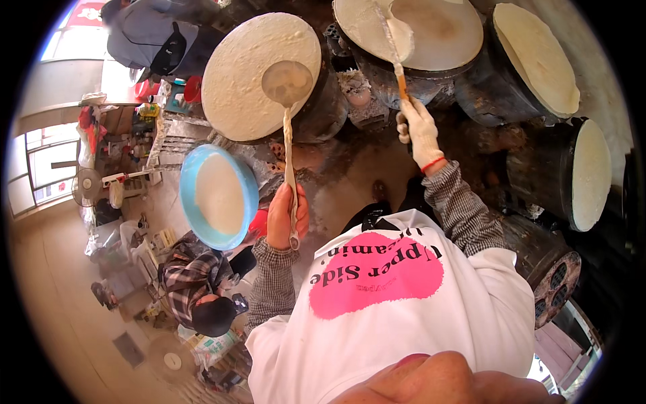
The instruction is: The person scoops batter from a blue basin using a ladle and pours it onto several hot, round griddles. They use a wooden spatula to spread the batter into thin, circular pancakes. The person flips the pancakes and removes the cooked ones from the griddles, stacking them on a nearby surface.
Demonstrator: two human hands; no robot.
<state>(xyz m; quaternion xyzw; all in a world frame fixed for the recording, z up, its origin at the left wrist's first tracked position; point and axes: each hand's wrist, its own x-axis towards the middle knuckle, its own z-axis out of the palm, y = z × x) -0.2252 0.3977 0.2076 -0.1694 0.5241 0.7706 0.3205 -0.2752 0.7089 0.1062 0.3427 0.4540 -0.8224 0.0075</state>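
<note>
My left hand, bare, grips the handle of a ladle whose round bowl is over a griddle covered with pale batter. In my right hand, which wears a white knit glove, is the wooden handle of a long batter-coated spatula. Its blade lies across a second griddle, where a pale sheet is folded or bunched at the left and the surface at the right looks thinly coated. A blue basin of pale liquid batter stands left of my left hand.
More drum stoves carry a griddle with a pale sheet lifting at its edge and another pale round. An uncovered stove with briquettes stands at lower right. A person in plaid is at lower left, another in grey at upper left.
</note>
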